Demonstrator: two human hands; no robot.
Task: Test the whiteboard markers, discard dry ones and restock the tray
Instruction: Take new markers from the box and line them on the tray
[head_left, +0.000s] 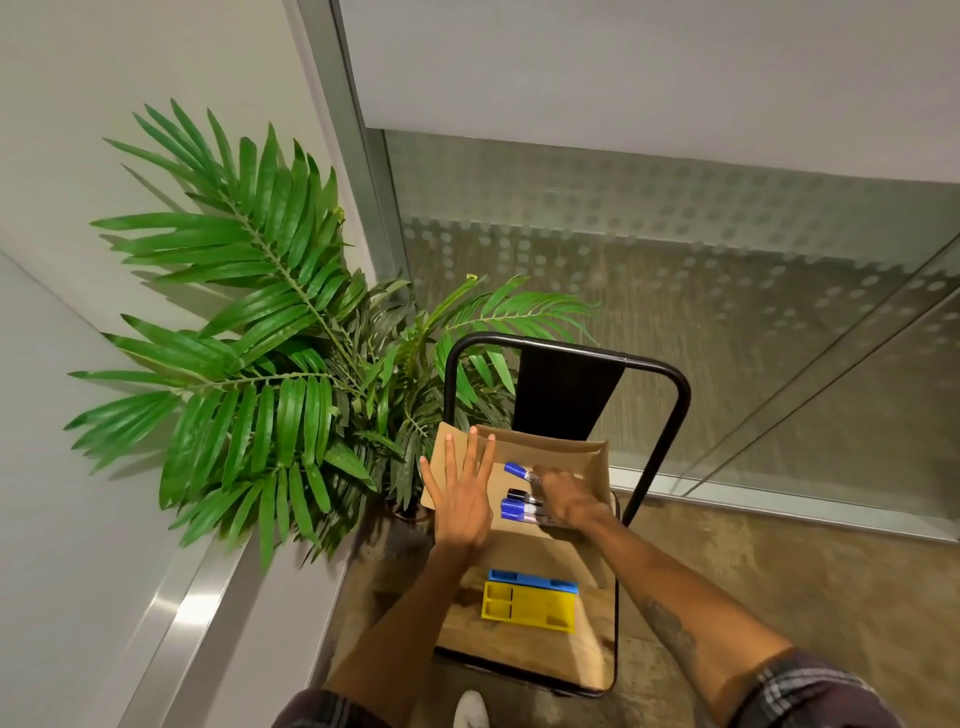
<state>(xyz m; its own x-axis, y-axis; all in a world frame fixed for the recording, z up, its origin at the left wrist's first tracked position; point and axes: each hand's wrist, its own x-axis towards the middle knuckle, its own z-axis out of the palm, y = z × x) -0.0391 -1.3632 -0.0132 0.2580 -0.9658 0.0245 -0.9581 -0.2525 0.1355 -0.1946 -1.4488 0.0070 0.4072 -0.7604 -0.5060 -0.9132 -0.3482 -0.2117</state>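
An open cardboard box (576, 451) sits on a chair seat (514, 649). My left hand (461, 493) lies flat with fingers spread on the box's left flap. Inside the box my right hand (569, 496) grips a bunch of whiteboard markers (519, 506); their blue and black caps stick out to the left of my fingers. A yellow plastic tray (530, 608) and a blue tray (532, 581) behind it rest on the seat, nearer to me than the box.
The chair has a black metal frame (670, 410) and a dark backrest (566, 395). A large leafy potted plant (270, 364) stands left of the chair in the corner. A frosted glass wall (727, 260) runs behind.
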